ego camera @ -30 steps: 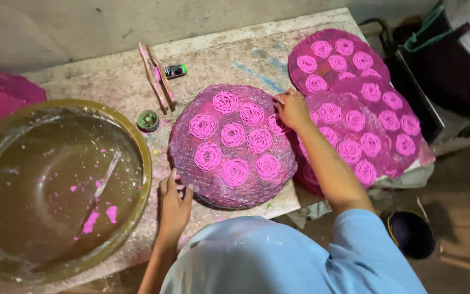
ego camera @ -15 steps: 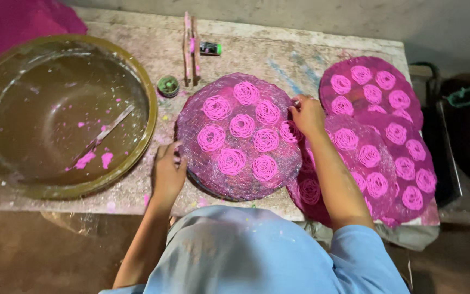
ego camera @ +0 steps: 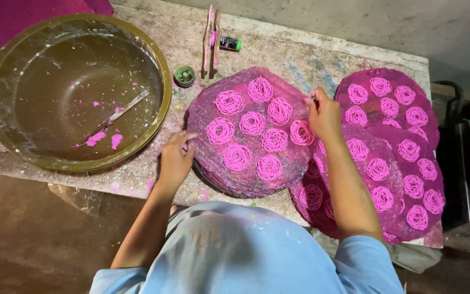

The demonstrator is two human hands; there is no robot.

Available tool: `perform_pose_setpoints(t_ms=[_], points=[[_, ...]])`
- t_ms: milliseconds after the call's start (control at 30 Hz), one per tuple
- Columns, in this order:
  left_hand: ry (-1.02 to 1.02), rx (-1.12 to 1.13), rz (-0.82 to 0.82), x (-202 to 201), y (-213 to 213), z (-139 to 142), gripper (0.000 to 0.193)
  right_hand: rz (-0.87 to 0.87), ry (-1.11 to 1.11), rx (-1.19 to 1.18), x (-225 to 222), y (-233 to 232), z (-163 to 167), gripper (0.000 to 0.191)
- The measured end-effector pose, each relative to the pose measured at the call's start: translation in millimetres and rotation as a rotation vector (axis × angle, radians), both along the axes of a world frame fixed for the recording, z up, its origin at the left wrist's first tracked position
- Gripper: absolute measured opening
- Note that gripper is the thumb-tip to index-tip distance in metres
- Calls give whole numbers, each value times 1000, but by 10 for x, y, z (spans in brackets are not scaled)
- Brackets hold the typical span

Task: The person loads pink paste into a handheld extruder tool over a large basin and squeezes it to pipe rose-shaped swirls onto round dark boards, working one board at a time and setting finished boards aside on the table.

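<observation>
My left hand (ego camera: 174,160) and right hand (ego camera: 323,114) each pinch the round mat (ego camera: 251,130); tipping it could slide the pink swirls (ego camera: 252,123) off.

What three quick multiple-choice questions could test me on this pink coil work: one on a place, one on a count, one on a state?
1. Where is the big round basin?
A. left of the middle mat
B. right of it
C. on top of it

2. How many pink coils lie on the middle mat?
A. three
B. eight
C. fifteen

3. What is the left hand doing?
A. hanging clear of the table
B. touching the mat's left edge
C. reaching into the basin

Answers: 1 A, the basin sits on the table's left end. 2 B, eight coils can be counted. 3 B, its fingers rest at the rim, while the right hand is at the opposite edge.
</observation>
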State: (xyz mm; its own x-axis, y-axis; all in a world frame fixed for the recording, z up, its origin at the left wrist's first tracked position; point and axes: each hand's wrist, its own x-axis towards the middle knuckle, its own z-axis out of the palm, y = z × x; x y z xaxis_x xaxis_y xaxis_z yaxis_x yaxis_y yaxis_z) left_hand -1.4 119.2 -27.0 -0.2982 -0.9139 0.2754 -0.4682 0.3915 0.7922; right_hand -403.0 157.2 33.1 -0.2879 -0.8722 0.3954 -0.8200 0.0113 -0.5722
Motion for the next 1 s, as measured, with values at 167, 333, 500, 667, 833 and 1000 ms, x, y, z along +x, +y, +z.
perform_pose_setpoints(t_ms=[167, 333, 500, 667, 833, 1000], points=[[106, -83, -7, -108, 34, 313, 46, 69, -171, -28, -53, 6, 130, 6], [285, 93, -79, -193, 0, 793, 43, 78, -271, -77, -216, 111, 273, 4], [260, 2, -193, -398, -296, 1138, 46, 137, -304, -170, -606, 344, 425, 4], [366, 90, -348, -924, -451, 1163, 45, -32, -304, -202, -1030, 826, 472, 2], [363, 184, -492, -1478, -321, 879, 47, -210, -308, -233, -1308, 1576, 367, 4], [395, 293, -683, -2161, 70, 467, 47, -464, -298, -143, -1387, 2459, 212, 4]])
